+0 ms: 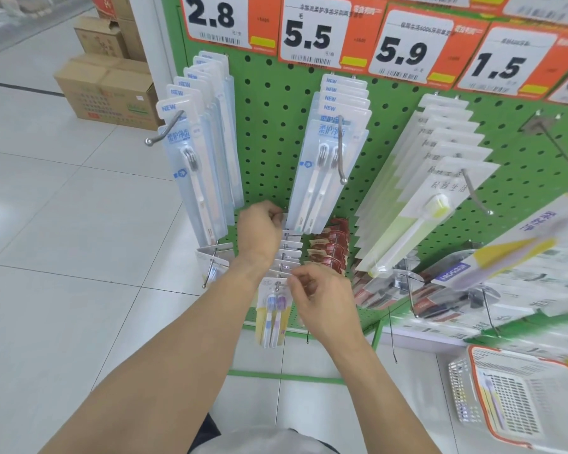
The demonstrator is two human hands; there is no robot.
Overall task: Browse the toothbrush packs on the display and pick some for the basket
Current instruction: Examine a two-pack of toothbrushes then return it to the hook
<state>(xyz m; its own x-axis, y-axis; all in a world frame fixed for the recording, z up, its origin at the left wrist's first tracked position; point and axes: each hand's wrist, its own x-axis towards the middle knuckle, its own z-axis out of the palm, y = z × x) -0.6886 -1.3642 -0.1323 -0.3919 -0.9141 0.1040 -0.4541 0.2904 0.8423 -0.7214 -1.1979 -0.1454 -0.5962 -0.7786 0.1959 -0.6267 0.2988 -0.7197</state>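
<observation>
Toothbrush packs hang on hooks of a green pegboard (273, 126). On a low hook hangs a row of packs with blue and purple brushes (273, 309). My left hand (259, 231) pinches the card top of a pack near the back of that row. My right hand (322, 299) pinches the top edge of the front pack by the hook tip. Higher up hang a row of white single brushes (194, 165), a row of twin packs (322, 172) and green-handled packs (417, 204). An orange-rimmed white basket (518, 398) stands on the floor at the right with one pack inside.
Price tags (305, 31) reading 2.8, 5.5, 5.9 and 1.5 line the top of the board. Red packets (328, 247) hang beside my hands. An empty hook (561, 145) juts out at the right. Cardboard boxes (109, 90) sit on the tiled floor at the left.
</observation>
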